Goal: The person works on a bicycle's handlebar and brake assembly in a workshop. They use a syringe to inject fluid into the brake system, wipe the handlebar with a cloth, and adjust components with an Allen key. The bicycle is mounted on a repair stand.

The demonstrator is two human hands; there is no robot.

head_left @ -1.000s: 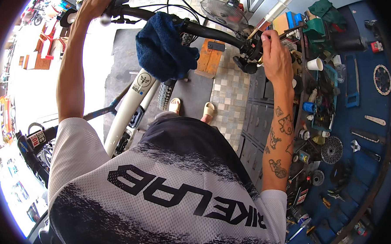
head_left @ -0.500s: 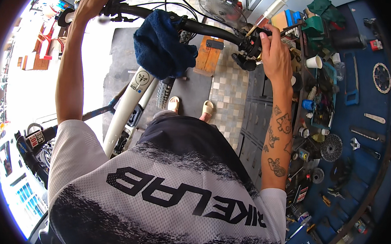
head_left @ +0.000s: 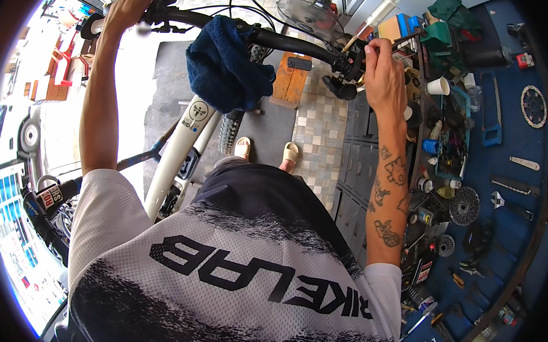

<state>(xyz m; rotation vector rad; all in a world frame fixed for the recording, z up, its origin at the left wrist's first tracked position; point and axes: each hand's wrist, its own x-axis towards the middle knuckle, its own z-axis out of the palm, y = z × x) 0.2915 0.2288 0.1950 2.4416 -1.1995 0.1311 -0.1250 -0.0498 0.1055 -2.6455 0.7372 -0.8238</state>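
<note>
A bicycle handlebar [head_left: 283, 40] crosses the top of the view, with a dark blue cloth [head_left: 223, 65] draped over its middle and stem. My left hand [head_left: 127, 4] is closed at its left end, fingertips partly hidden by the upper edge. My right hand [head_left: 383, 75] has curled fingers on the black brake lever [head_left: 403, 37] at the right end. Just left of those fingers, a clear syringe [head_left: 373, 21] holding some reddish fluid stands tilted in the lever assembly. The white bike frame [head_left: 174, 154] runs down below the cloth.
A blue workbench [head_left: 500, 162] with cassettes, saw, wrenches and a white cup [head_left: 438, 86] lines the right, above grey drawers [head_left: 355, 168]. A fan [head_left: 308, 19] stands ahead; a phone [head_left: 299, 63] rests on a wooden block [head_left: 287, 83]. A vehicle [head_left: 19, 135] is outside, left.
My right hand's index finger rose slightly, then curled down again at the lever. My left hand stayed on the bar. A white vehicle has come into view outside on the left.
</note>
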